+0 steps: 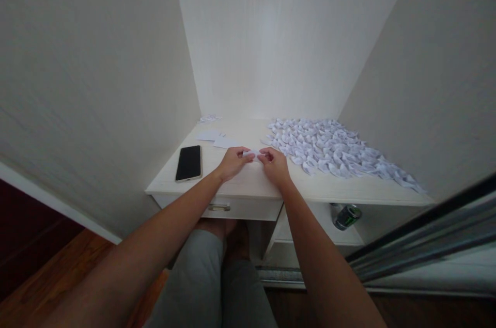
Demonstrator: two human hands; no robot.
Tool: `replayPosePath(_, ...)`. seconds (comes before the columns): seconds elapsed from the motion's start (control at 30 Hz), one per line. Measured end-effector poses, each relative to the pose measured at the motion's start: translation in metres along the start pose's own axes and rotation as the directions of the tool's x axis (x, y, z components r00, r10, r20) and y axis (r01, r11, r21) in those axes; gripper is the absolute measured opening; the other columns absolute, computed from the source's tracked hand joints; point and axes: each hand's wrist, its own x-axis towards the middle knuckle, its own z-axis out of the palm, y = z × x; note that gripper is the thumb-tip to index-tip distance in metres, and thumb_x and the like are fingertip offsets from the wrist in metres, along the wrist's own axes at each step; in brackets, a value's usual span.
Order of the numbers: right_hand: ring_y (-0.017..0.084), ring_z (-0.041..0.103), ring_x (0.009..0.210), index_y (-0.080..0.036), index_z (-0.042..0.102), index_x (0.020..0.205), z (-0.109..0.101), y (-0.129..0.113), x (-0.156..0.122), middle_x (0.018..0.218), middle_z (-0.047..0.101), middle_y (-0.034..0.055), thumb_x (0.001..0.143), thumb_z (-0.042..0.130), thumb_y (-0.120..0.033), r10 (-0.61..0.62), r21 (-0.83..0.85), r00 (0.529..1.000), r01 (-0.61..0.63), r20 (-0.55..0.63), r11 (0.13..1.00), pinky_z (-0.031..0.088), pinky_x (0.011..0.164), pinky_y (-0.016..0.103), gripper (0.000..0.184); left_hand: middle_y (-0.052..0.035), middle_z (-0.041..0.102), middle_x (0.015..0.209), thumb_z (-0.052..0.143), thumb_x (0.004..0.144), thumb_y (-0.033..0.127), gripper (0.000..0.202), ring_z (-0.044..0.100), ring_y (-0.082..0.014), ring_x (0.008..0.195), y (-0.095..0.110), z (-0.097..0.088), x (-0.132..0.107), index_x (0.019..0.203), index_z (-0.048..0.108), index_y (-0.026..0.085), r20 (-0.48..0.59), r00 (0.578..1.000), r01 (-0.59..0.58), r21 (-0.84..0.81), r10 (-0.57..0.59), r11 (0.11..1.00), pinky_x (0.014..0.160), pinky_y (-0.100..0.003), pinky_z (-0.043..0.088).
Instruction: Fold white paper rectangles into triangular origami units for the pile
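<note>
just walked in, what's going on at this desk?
A person sits at a white desk. The left hand and right hand pinch one small white paper piece between their fingertips. A big pile of folded paper pieces covers the desk's right side. A few flat paper sheets lie just behind the hands, and a black phone lies to the left. A can lies on the shelf below.
</note>
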Motion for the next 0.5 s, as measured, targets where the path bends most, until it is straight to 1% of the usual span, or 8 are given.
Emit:
replayPosePath(0.07,0.022,0.069,0.080,-0.021,0.075,0.090,0.0005,-0.0004,-0.0003,0.093,0.079,0.0071,0.078,0.071,-0.029,0.018,0.057,1.000,-0.018,-0.010,0.998,0.054,0.081,0.037,0.016,-0.0018,0.072,0.073,0.096,0.054,0.037,0.044,0.065,-0.0124,0.067,-0.0007,0.0013,0.0014,0.082,0.074,0.011,-0.014,1.000,-0.009,-0.011,0.009,1.000,0.069,-0.027,0.054)
replayPosePath(0.13,0.022,0.070,0.079,-0.021,0.075,0.091,0.0013,0.0010,-0.0003,0.094,0.079,0.0081,0.076,0.073,-0.032,0.044,0.114,0.999,-0.041,-0.017,0.993,0.055,0.080,0.037,0.019,-0.0018,0.071,0.075,0.097,0.054,0.037,0.047,0.065,-0.0120,0.067,-0.0012,0.0023,0.0021,0.085,0.073,0.011,-0.031,0.999,-0.018,-0.032,0.017,0.999,0.068,-0.027,0.055)
replayPosePath(0.23,0.023,0.071,0.077,-0.020,0.072,0.091,0.0027,0.0052,0.0008,0.088,0.078,0.0085,0.075,0.074,-0.037,0.095,0.194,0.995,-0.089,-0.025,0.977,0.057,0.075,0.037,0.024,-0.0005,0.069,0.076,0.096,0.054,0.035,0.049,0.063,-0.0107,0.067,-0.0019,0.0029,0.0027,0.089,0.071,0.011,-0.055,0.998,-0.027,-0.064,0.023,0.998,0.068,-0.028,0.058)
replayPosePath(0.33,0.024,0.073,0.078,-0.020,0.068,0.088,0.0035,0.0088,0.0025,0.084,0.077,0.0085,0.073,0.076,-0.042,0.141,0.254,0.989,-0.125,-0.043,0.959,0.058,0.074,0.037,0.027,-0.0015,0.068,0.081,0.095,0.057,0.034,0.046,0.064,-0.0113,0.071,-0.0021,0.0031,0.0027,0.088,0.069,0.011,-0.067,0.997,-0.031,-0.083,0.026,0.996,0.067,-0.028,0.059)
replayPosePath(0.5,0.023,0.071,0.077,-0.021,0.066,0.079,0.0041,0.0061,0.0024,0.080,0.074,0.0066,0.070,0.078,-0.040,0.155,0.295,0.986,-0.132,-0.054,0.946,0.057,0.076,0.038,0.025,-0.0038,0.068,0.095,0.093,0.060,0.030,0.044,0.065,-0.0132,0.079,0.0006,0.0064,0.0014,0.092,0.071,0.012,-0.049,0.998,-0.041,-0.072,0.037,0.997,0.065,-0.028,0.062)
